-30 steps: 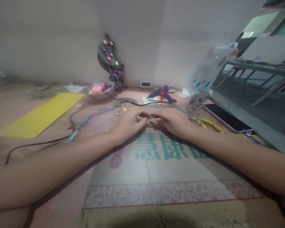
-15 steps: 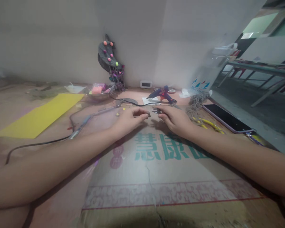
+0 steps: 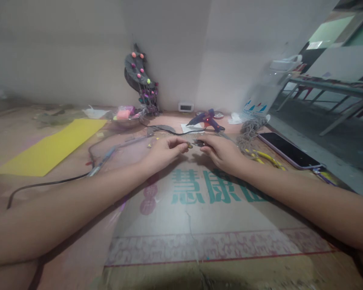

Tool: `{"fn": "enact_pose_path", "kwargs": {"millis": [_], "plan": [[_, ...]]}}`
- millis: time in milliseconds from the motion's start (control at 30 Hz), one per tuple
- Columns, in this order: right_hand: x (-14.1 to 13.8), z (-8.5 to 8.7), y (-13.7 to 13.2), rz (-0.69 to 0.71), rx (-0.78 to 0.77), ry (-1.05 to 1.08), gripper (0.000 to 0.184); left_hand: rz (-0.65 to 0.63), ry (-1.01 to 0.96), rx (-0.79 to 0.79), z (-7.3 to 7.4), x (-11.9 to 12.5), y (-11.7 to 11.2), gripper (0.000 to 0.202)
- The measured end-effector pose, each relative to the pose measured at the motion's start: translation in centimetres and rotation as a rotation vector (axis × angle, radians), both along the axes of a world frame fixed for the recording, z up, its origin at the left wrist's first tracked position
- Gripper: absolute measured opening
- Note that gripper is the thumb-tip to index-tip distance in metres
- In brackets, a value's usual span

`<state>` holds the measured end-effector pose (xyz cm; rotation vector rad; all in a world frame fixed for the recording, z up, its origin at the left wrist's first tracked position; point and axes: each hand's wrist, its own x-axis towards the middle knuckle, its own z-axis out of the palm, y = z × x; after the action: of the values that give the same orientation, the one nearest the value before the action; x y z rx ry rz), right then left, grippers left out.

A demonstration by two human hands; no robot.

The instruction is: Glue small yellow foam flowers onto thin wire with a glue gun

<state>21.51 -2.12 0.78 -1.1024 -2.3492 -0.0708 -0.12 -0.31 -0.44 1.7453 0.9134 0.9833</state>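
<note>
small yellowish piece (image 3: 190,145): pinched in left hand (image 3: 166,152) | dark pointed piece (image 3: 199,143), perhaps metal: in right hand (image 3: 224,151), close by

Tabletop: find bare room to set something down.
Free: the printed surface below the green characters, right of the thin grey line, down to the patterned border. Crowded: between left hand and right hand, around the glue gun, and by the grey yarn and phone.

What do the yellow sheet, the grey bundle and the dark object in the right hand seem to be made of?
Yellow sheet: probably matt paper or thin foam; flat, without gloss.
Grey bundle: probably dull yarn, from its loose, tangled strands.
Dark object in the right hand: perhaps shiny metal, from its pale tip, but too small to tell.
</note>
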Motion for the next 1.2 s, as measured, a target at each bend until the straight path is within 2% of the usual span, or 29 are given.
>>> {"fn": "enact_pose_path", "kwargs": {"millis": [233, 500, 900, 1200], "plan": [[0.05, -0.04, 0.07, 0.031, -0.003, 0.002, 0.033, -0.027, -0.028, -0.009, -0.20, 0.06, 0.07, 0.021], [0.10, -0.42, 0.27, 0.026, 0.054, -0.047, 0.033, -0.035, 0.028, 0.029, -0.20, -0.01, 0.10, 0.022], [0.00, -0.26, 0.02, 0.019, 0.051, -0.099, 0.027, -0.052, 0.084, 0.041, -0.47, -0.18, 0.11, 0.025], [-0.04, -0.22, 0.17, 0.016, 0.034, -0.130, 0.026, -0.061, 0.097, 0.035, -0.14, -0.12, -0.09, 0.023]]}}
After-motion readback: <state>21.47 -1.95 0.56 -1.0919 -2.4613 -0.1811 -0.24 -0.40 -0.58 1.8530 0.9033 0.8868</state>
